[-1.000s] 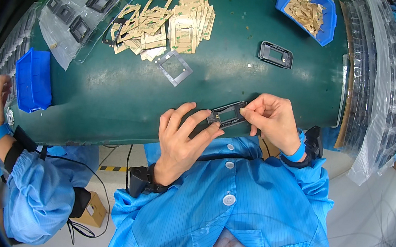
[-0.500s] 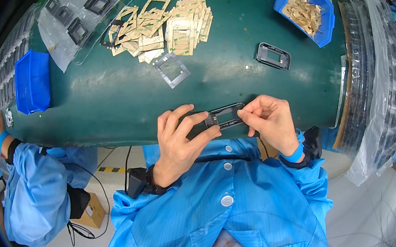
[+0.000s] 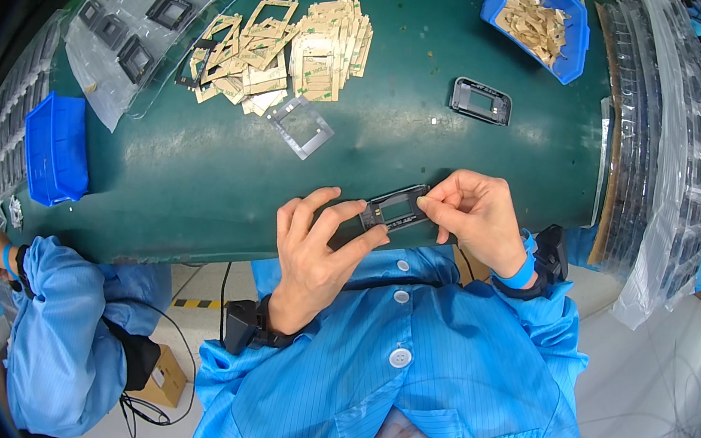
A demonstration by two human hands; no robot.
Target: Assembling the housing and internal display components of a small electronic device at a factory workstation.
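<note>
A small black plastic housing [image 3: 374, 214] with a rectangular window lies tilted near the table's front edge, between my hands. My left hand [image 3: 312, 254] grips its left end, thumb along the near edge and forefinger at the far corner, the other fingers spread. My right hand [image 3: 476, 220] pinches with thumb and forefinger at the right end; whether a thin piece sits between those fingertips is hidden. Farther right lies a similar black housing [image 3: 459, 99]. A grey, thin cut-out frame [image 3: 316, 143] rests beyond my left hand, beside a pile of tan adhesive frames [image 3: 320, 64] with green marks.
A blue bin [image 3: 573, 67] at the far right holds tan paper scraps. Another blue bin [image 3: 60, 147] stands at the left. Clear trays [image 3: 96, 60] with black parts lie far left; stacked plastic trays [image 3: 648, 149] stand at the right edge. A co-worker's blue sleeve [image 3: 59, 307] shows at the left.
Both my hands keep nearly the same hold on the housing, and more green shows through its window. At the left, the co-worker's hand and forearm have shifted slightly.
</note>
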